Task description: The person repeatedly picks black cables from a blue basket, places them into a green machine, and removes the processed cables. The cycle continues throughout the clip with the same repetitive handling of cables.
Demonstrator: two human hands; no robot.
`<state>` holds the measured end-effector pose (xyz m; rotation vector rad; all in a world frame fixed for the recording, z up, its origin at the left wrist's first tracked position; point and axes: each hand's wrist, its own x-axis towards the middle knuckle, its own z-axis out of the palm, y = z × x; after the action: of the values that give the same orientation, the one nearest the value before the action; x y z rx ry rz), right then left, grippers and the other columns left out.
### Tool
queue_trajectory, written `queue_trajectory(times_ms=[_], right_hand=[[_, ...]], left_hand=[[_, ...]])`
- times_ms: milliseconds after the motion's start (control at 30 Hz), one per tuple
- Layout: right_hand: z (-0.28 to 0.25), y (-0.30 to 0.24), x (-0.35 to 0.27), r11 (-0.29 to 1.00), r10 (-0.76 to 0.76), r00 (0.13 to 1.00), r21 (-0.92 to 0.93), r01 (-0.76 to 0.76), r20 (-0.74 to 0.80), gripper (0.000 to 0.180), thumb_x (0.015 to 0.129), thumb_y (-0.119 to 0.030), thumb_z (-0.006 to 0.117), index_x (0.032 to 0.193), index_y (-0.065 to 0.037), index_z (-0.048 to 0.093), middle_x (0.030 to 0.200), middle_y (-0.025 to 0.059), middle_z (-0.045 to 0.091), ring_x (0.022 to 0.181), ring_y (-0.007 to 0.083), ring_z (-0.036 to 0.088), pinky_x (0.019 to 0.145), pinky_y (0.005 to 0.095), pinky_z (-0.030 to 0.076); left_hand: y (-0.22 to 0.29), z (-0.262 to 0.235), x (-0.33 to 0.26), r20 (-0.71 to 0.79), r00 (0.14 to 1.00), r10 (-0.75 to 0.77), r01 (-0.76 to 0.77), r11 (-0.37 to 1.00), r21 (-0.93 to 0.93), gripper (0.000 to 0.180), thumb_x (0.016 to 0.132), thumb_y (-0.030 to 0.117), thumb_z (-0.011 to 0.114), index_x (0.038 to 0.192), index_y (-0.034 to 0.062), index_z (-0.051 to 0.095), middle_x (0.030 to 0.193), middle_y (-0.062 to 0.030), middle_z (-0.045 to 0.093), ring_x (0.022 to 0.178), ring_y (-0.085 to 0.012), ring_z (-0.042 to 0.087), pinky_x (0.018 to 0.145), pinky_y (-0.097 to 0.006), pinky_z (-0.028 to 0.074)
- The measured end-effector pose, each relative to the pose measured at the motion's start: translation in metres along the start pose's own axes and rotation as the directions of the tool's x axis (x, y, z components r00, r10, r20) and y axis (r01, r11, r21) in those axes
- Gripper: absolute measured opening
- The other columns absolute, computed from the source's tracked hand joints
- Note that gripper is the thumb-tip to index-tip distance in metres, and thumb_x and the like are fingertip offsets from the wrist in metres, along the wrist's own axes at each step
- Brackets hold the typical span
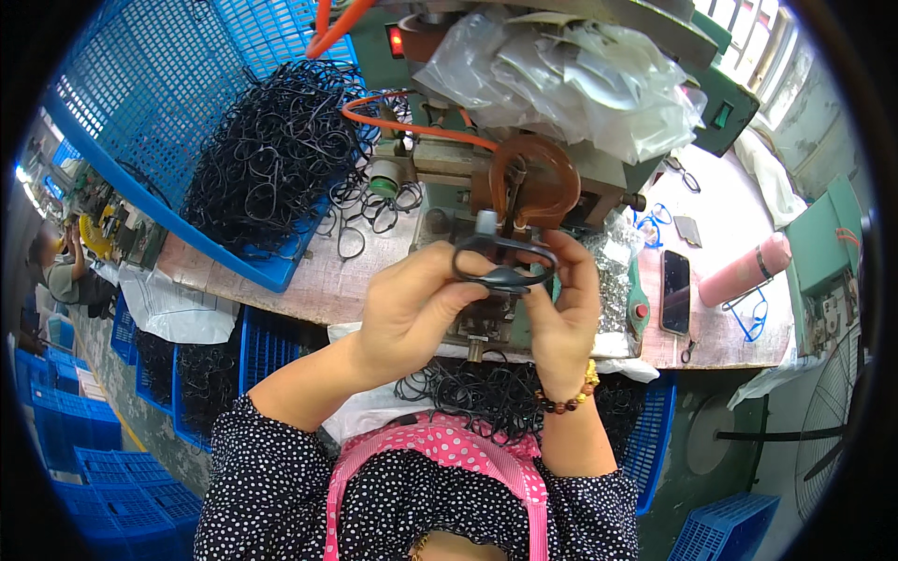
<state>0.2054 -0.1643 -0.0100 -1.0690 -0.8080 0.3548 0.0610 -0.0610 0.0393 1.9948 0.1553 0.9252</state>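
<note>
My left hand point(416, 304) and my right hand point(564, 313) together hold one black glasses-frame front point(500, 264) just in front of a small bench machine point(519, 182) with a brown curved guard. The left thumb and fingers pinch the frame's left side; the right hand's fingers grip its right side. A beaded bracelet point(566, 400) is on my right wrist. More black frame fronts point(477, 393) lie heaped in my lap below my hands.
A tilted blue plastic crate point(140, 122) holds a big pile of black frames point(271, 150) at left. A phone point(675, 292), a pink bottle point(745, 271) and crumpled plastic bags point(580, 75) sit on the bench. Blue crates stand on the floor; a person sits far left.
</note>
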Motion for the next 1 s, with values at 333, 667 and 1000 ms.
queue_trajectory(times_ms=[333, 667, 1000], right_hand=[[-0.093, 0.006, -0.02, 0.908, -0.294, 0.89, -0.393, 0.146, -0.35, 0.027, 0.097, 0.004, 0.055, 0.124, 0.002, 0.056, 0.112, 0.0104, 0.064, 0.105, 0.0158, 0.06, 0.097, 0.0301, 0.045], [-0.11, 0.034, -0.036, 0.36, -0.169, 0.983, -0.924, 0.13, 0.073, 0.021, 0.079, -0.008, 0.072, 0.099, -0.006, 0.065, 0.111, 0.0117, 0.063, 0.124, 0.0363, 0.048, 0.11, 0.0493, 0.032], [-0.09, 0.04, -0.022, 0.308, -0.242, 0.968, -0.941, 0.137, 0.061, 0.011, 0.082, -0.007, 0.069, 0.092, -0.006, 0.064, 0.113, 0.0093, 0.065, 0.127, 0.0359, 0.047, 0.11, 0.0526, 0.028]], left_hand=[[-0.021, 0.013, 0.009, 0.008, 0.979, 0.204, -0.202, 0.962, 0.182, 0.017, 0.087, 0.004, 0.068, 0.103, -0.0009, 0.066, 0.081, -0.0138, 0.063, 0.069, -0.0303, 0.062, 0.063, -0.037, 0.049], [-0.021, 0.015, 0.007, -0.021, 0.996, 0.086, -0.083, 0.992, 0.096, 0.02, 0.085, 0.005, 0.07, 0.104, -0.0005, 0.066, 0.089, -0.0151, 0.068, 0.077, -0.0347, 0.065, 0.068, -0.04, 0.051], [-0.038, -0.006, -0.014, -0.116, 0.929, 0.351, -0.263, 0.849, 0.459, 0.024, 0.08, 0.002, 0.072, 0.105, 0.0036, 0.068, 0.095, -0.0119, 0.066, 0.086, -0.0311, 0.062, 0.076, -0.041, 0.05]])
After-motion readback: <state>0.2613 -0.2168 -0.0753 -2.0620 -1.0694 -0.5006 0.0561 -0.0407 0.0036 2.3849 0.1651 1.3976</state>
